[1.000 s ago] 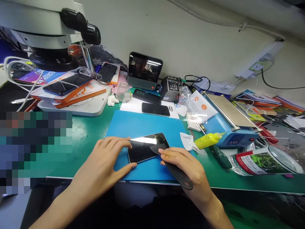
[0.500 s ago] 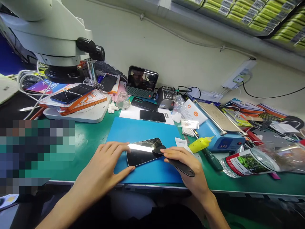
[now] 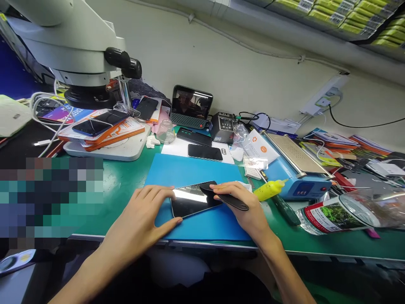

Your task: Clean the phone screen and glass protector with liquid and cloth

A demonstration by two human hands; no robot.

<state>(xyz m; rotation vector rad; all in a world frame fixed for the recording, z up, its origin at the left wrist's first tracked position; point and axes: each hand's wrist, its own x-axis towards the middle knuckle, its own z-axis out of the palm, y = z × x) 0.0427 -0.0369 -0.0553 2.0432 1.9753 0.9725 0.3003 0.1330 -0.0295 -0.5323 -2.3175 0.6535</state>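
A smartphone (image 3: 193, 203) lies screen up on the blue mat (image 3: 196, 169), its dark glass catching a bright strip of light. Around its left end, my left hand (image 3: 147, 215) holds it between the thumb at the near edge and the fingers at the far edge. My right hand (image 3: 248, 207) is closed round a black brush (image 3: 232, 201), whose handle slants down to the right. The brush's dark head rests on the screen near the far right edge; its bristles are too dark to make out.
At the left stands a microscope (image 3: 82, 55). Behind the mat lie another phone (image 3: 205, 152) and a glass jar (image 3: 166, 131). To the right are a yellow squeeze bottle (image 3: 268, 190), a blue heating plate machine (image 3: 300, 185) and a clear plastic container (image 3: 335, 215).
My right hand has slid the brush across the screen toward the phone's far edge and slightly left. My left hand keeps its hold on the phone. The whole view has shifted slightly.
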